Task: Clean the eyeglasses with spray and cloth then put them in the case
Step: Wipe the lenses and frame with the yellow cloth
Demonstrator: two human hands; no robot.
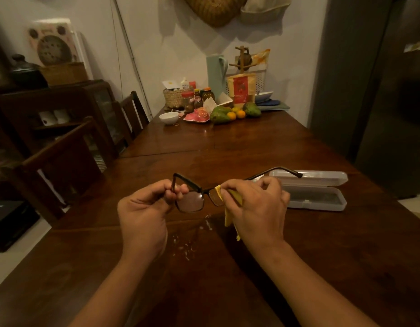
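Observation:
Dark-framed eyeglasses (190,202) hang above the wooden table (251,147), temples unfolded and pointing away from me. My left hand (145,213) pinches the left temple near its hinge. My right hand (256,208) presses a yellow cloth (228,218) around the right lens, which is mostly hidden by cloth and fingers. A clear plastic glasses case (320,197) lies open on the table just right of my right hand, its lid folded back. I see no spray bottle near the hands.
Small wet droplets (192,241) spot the table below the glasses. At the far end stand a white bowl (169,117), a woven basket, jars, a green jug and fruit (222,113). Wooden chairs (62,161) line the left side. A dark refrigerator (381,90) stands right.

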